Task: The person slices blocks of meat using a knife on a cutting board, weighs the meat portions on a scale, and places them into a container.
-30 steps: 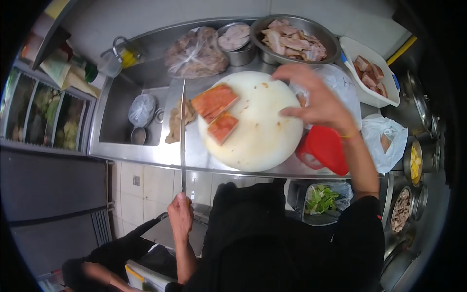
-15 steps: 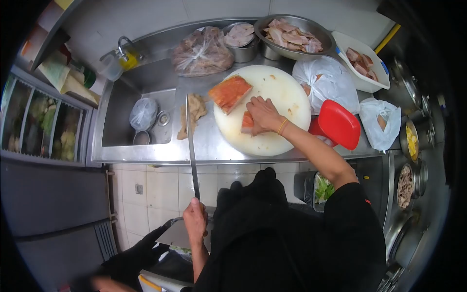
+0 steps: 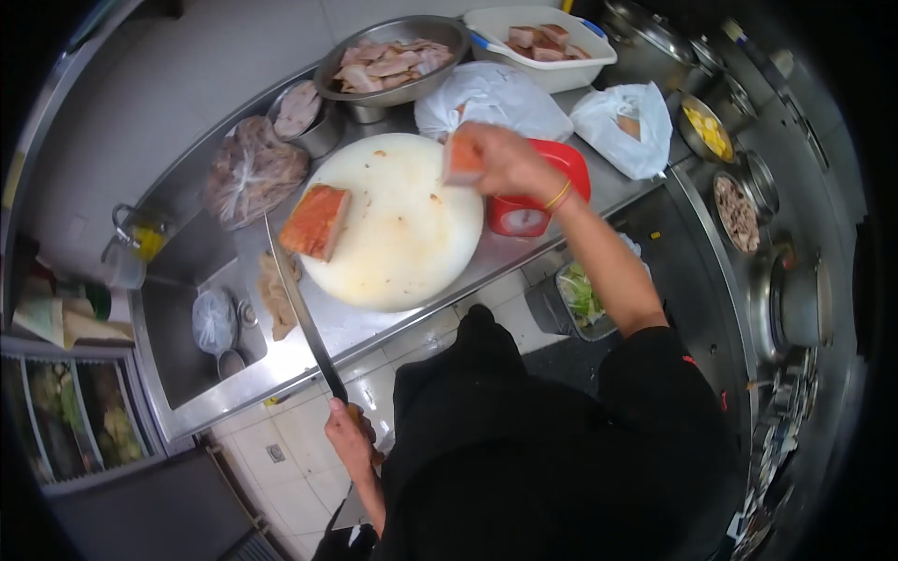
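Small meat piece (image 3: 463,159) is up in the right hand (image 3: 510,161), over the board's right edge, just beside the red scale (image 3: 559,161). Right grip: fingers partly curled, closed on the piece; blurry, exact finger placement can't be told. Left hand (image 3: 354,439): grip wrapped fully around the handle of a long knife (image 3: 304,318), held in front of the surface, blade slanting away toward upper left.

Bigger meat slab (image 3: 316,220) lies on the left part of the round white board (image 3: 402,248), reddish side up. Crumpled brown thing (image 3: 278,294) on the metal surface (image 3: 351,332) left of the board, partly behind the blade; can't tell what it is.

Back of the board: tied bag of meat (image 3: 254,173), small metal pot (image 3: 320,136) with pale meat on top, wide metal bowl (image 3: 449,37) of meat strips, white plastic bag (image 3: 496,98). Farther right: white tub (image 3: 533,70) with meat chunks, another white bag (image 3: 645,145). Sink (image 3: 173,351) at far left, clear bag (image 3: 214,320) in it.
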`<state>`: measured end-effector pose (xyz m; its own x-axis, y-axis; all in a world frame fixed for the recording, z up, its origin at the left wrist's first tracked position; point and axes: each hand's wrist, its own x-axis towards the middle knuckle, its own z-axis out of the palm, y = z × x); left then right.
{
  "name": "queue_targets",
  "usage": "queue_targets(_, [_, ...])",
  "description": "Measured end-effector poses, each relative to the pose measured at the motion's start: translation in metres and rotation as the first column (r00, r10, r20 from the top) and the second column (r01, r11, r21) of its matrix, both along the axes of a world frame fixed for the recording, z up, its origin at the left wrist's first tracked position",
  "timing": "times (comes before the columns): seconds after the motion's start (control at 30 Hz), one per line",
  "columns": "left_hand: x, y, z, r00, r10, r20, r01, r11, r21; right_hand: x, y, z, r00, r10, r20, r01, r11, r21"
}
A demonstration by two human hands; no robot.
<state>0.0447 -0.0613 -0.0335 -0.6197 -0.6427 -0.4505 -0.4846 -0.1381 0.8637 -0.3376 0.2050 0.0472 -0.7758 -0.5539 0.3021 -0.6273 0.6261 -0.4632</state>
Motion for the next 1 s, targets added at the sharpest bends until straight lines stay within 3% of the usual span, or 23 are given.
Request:
queue_targets(0.03, [-0.001,-0.001,-0.002,1.0,-0.013,-0.001,0.013,1.0,0.003,-0.005,0.017,0.011,0.999,-0.027,-0.045,0.029,0.999,0.043])
queue_targets(0.23, [-0.01,0.0,-0.004,0.994,-0.105,-0.011,0.105,0.994,0.004,-0.016,0.075,0.005,0.904,-0.312,0.293,0.206,0.917,0.342])
queue_targets(0.33, [-0.011,0.001,0.001,0.987,-0.162,-0.007,0.162,0.987,-0.008,-0.022,0.089,-0.02,0.914,-0.302,0.272,0.207,0.922,0.327])
queue_targets(0.43, [-0.013,0.005,0.007,0.984,-0.175,0.015,0.176,0.984,-0.019,-0.032,0.098,-0.046,0.961,-0.24,0.133,0.194,0.937,0.29])
queue_targets(0.57, [-0.01,0.005,0.0,0.986,-0.164,0.028,0.164,0.986,-0.015,-0.017,0.093,-0.021,0.861,-0.303,0.408,0.198,0.939,0.282])
queue_targets(0.67, [-0.007,0.009,0.003,0.988,-0.155,0.018,0.156,0.987,-0.041,-0.027,0.098,-0.039,0.96,-0.264,0.096,0.234,0.94,0.249])
queue_targets(0.7, [-0.005,0.01,0.004,0.986,-0.165,0.018,0.166,0.985,-0.048,-0.02,0.091,-0.021,0.935,-0.291,0.202,0.235,0.936,0.263])
queue_targets(1.0, [0.01,0.004,0.003,0.992,-0.124,0.009,0.124,0.992,-0.014,-0.031,0.081,-0.025,0.941,-0.289,0.178,0.224,0.923,0.314])
